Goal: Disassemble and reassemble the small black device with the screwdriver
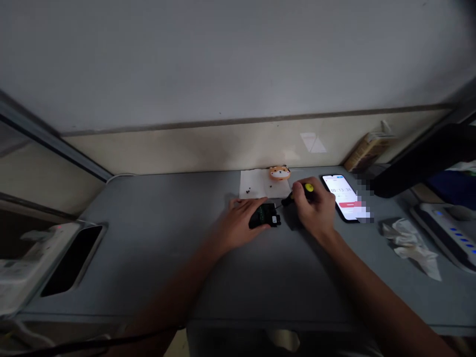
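My left hand (243, 220) grips a small dark electronic device (265, 215) by its left side, fingers over the far edge and thumb along the near edge. The device lies on the grey desk, with a pale square patch near its right end. In my right hand (316, 208) is a screwdriver (288, 200) with a black handle and a yellow cap. Its thin shaft points left, and the tip is at the device's upper right part; whether it sits in a screw I cannot make out. Just behind lies a white paper (256, 181) with several tiny dark screws (248, 190).
An orange-and-white animal-faced figure (279, 172) sits on the paper. Right of my right hand lies a lit phone (344, 197) showing a timer. Further right are crumpled tissue (411, 245) and a power strip (449, 233). A dark-screened phone (72, 260) lies at the left edge.
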Demonstrator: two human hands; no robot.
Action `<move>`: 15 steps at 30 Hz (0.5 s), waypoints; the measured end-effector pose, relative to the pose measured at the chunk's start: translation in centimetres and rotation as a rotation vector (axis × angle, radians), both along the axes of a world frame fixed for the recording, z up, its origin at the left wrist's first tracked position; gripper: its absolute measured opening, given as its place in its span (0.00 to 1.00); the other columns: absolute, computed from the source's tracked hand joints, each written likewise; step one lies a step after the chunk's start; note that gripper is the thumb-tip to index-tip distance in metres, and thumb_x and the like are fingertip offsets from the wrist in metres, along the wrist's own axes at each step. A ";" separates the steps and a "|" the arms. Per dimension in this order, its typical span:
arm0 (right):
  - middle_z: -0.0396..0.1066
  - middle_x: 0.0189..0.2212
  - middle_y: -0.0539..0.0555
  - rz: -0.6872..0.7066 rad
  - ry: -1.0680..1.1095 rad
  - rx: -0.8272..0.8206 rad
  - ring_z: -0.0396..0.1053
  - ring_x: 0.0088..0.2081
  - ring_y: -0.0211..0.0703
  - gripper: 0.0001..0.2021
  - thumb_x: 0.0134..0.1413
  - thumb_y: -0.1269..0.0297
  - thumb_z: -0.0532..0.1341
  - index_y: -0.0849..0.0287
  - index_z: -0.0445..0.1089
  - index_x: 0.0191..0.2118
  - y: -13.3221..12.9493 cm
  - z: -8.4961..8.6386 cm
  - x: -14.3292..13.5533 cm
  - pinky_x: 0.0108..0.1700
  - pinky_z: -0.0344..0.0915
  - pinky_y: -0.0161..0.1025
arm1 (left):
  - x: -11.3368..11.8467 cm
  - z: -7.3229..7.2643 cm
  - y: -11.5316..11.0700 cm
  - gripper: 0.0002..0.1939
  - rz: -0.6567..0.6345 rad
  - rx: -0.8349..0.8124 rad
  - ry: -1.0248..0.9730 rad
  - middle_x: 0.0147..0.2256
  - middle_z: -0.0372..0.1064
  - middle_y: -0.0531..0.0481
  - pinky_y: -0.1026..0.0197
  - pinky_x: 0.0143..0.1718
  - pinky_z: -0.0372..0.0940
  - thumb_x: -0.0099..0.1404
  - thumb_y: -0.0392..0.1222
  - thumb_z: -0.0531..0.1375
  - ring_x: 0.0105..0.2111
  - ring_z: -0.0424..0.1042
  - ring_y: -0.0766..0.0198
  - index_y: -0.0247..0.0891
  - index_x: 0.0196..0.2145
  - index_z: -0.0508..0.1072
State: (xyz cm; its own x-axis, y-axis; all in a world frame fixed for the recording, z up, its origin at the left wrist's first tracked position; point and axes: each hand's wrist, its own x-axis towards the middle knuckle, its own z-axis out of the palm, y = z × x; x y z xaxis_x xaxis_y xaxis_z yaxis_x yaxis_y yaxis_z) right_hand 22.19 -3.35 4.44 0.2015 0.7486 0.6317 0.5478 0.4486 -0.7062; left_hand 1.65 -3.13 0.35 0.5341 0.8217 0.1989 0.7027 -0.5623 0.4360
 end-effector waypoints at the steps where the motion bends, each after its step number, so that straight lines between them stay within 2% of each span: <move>1: 0.66 0.19 0.47 0.015 -0.009 -0.001 0.59 0.20 0.36 0.12 0.62 0.54 0.60 0.55 0.69 0.30 0.0 0.1 0.0 0.24 0.56 0.36 | 0.0 0.0 0.0 0.33 0.001 -0.008 -0.003 0.62 0.69 0.44 0.43 0.65 0.56 0.68 0.53 0.65 0.61 0.68 0.49 0.47 0.66 0.61; 4: 0.68 0.20 0.47 0.055 -0.041 0.010 0.59 0.20 0.36 0.12 0.62 0.55 0.59 0.55 0.69 0.30 0.0 0.5 -0.1 0.24 0.55 0.36 | 0.1 0.1 0.1 0.32 0.007 -0.017 -0.010 0.61 0.69 0.44 0.44 0.64 0.57 0.68 0.52 0.65 0.61 0.69 0.49 0.46 0.65 0.62; 15: 0.64 0.19 0.46 0.207 -0.171 0.039 0.56 0.19 0.35 0.14 0.64 0.53 0.57 0.55 0.65 0.30 -0.2 1.1 -1.0 0.24 0.52 0.36 | 0.7 1.0 -0.3 0.30 0.021 -0.028 -0.042 0.60 0.70 0.45 0.43 0.65 0.54 0.66 0.47 0.66 0.61 0.69 0.50 0.45 0.63 0.64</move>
